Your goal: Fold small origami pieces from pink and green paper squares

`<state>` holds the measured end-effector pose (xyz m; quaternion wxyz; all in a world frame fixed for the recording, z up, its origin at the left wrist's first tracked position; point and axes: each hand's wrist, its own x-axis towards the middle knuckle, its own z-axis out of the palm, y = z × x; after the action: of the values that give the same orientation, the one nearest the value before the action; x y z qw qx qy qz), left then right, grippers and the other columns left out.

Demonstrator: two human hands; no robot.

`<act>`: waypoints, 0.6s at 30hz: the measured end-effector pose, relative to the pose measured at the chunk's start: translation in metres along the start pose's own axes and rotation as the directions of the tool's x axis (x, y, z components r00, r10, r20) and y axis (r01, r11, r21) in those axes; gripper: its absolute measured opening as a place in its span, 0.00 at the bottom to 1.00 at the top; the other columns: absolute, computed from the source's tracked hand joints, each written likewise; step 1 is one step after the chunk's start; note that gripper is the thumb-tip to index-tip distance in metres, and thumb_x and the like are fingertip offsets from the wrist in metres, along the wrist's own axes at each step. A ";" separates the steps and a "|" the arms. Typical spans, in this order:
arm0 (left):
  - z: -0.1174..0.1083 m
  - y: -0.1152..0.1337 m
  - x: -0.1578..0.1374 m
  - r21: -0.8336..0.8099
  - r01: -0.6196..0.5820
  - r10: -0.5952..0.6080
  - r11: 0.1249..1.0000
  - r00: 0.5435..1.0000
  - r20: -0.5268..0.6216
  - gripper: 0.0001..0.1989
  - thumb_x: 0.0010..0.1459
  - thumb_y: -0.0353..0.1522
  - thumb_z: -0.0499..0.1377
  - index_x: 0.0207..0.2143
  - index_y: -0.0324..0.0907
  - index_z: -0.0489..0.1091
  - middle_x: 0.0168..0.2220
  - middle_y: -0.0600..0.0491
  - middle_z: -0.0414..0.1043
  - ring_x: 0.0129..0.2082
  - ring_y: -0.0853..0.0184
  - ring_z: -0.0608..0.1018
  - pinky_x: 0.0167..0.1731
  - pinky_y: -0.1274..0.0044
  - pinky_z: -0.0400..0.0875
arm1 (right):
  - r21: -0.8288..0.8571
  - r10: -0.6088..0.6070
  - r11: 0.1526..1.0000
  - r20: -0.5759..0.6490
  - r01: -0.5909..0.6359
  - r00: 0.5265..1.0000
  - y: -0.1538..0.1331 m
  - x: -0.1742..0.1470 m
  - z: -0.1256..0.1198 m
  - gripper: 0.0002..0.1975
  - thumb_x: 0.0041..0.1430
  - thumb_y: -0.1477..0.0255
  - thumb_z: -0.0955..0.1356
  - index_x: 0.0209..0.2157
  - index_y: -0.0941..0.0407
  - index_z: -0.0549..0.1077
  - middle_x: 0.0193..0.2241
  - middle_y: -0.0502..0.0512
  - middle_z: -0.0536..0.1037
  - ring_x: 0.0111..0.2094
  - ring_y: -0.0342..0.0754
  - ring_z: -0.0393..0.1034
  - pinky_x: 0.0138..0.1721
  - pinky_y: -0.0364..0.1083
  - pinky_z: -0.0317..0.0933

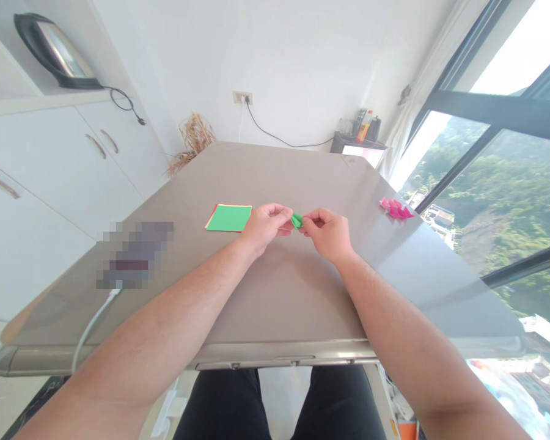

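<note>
Between my two hands is a small piece of folded green paper (297, 220), held above the table. My left hand (268, 227) pinches its left side between thumb and fingers. On the other side, my right hand (324, 231) grips the paper's right end with closed fingertips. The fingers hide part of the folds. Just left of my left hand lies a stack of square paper sheets (229, 218), green on top, with red and pale edges peeping out. Several pink folded paper pieces (396, 208) sit together near the table's right edge.
The grey-brown table (284, 293) spans the space before me. At its left lies a blurred-out device (135, 255) with a white cable (94, 321). Windows (499, 183) are on the right; behind the table stands a small cabinet (358, 148) with bottles.
</note>
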<state>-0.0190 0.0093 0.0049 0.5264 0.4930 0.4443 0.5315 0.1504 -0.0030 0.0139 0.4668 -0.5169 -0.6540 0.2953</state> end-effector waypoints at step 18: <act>-0.001 0.007 -0.003 -0.050 0.090 -0.083 0.995 0.989 0.124 0.18 0.51 0.46 0.68 0.30 0.39 0.76 0.36 0.48 0.76 0.33 0.67 0.76 0.34 0.73 0.75 | 0.076 -0.003 0.997 -0.006 0.004 1.000 -0.001 -0.001 0.002 0.05 0.52 0.70 0.69 0.29 0.54 0.78 0.26 0.50 0.82 0.29 0.48 0.78 0.35 0.47 0.70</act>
<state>-0.0206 0.0056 0.0114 0.5886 0.4900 0.4174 0.4890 0.1480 -0.0040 0.0135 0.4885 -0.4986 -0.6417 0.3177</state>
